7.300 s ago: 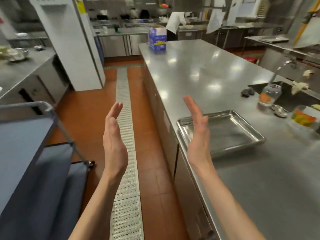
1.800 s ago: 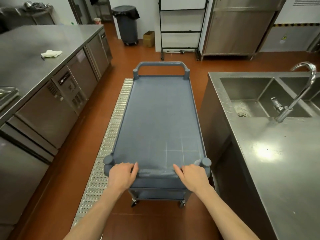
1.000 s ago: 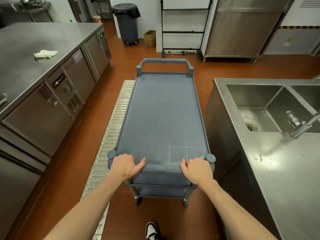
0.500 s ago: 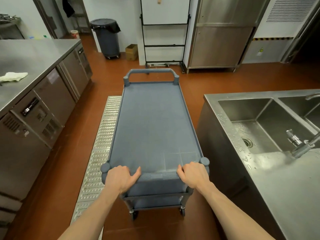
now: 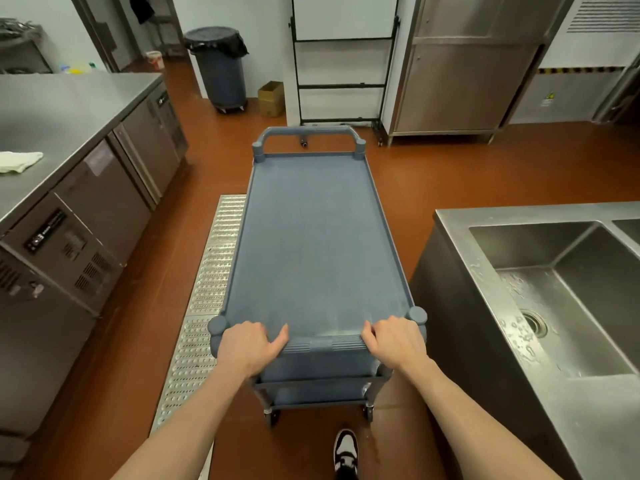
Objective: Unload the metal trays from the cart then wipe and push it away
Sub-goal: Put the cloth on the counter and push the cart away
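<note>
Both hands, left grip (image 5: pixel 247 344) and right grip (image 5: pixel 394 341), curled round near handle of blue cart (image 5: pixel 317 244); cart on red floor (image 5: pixel 467 171) between steel table (image 5: pixel 69 109) and sink (image 5: pixel 571 271), beside floor grate (image 5: pixel 211 278).

bin: grey trash bin (image 5: pixel 219 65), black liner, far wall
box: cardboard box (image 5: pixel 271 98) just beside it
cloth: white rag (image 5: pixel 18 161) on left counter (image 5: pixel 65 112)
sink: steel sink (image 5: pixel 568 292), right

The blue-grey plastic cart (image 5: pixel 317 244) stands lengthwise on the red floor, its flat top shelf bare, a looped handle at each end and a lower shelf and wheels showing beneath.
</note>
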{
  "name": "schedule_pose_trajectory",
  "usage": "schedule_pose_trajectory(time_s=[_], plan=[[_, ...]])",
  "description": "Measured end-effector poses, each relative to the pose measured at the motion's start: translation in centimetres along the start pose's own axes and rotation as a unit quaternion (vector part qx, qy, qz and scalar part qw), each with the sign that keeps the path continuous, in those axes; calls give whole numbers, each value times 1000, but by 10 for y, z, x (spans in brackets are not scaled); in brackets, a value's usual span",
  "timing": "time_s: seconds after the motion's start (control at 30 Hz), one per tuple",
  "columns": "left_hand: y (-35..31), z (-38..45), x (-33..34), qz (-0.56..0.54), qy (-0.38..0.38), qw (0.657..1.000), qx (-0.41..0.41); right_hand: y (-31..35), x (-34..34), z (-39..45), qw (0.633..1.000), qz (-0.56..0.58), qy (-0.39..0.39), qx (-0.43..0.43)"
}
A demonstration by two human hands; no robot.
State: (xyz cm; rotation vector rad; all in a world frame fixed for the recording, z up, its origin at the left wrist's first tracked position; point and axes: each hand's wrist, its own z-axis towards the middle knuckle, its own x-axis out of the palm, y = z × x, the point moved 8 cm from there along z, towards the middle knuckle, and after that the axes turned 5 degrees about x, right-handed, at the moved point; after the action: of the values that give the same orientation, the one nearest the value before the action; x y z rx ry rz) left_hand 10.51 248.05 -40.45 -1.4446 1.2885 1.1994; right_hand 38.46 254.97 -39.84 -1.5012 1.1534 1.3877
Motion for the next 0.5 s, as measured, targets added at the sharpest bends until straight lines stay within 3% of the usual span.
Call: schedule_pose_trajectory(time_s=[0.5], plan=[[21,216,-42,3,-16,999,-34,-19,-29,231,999,8,-9,-43]])
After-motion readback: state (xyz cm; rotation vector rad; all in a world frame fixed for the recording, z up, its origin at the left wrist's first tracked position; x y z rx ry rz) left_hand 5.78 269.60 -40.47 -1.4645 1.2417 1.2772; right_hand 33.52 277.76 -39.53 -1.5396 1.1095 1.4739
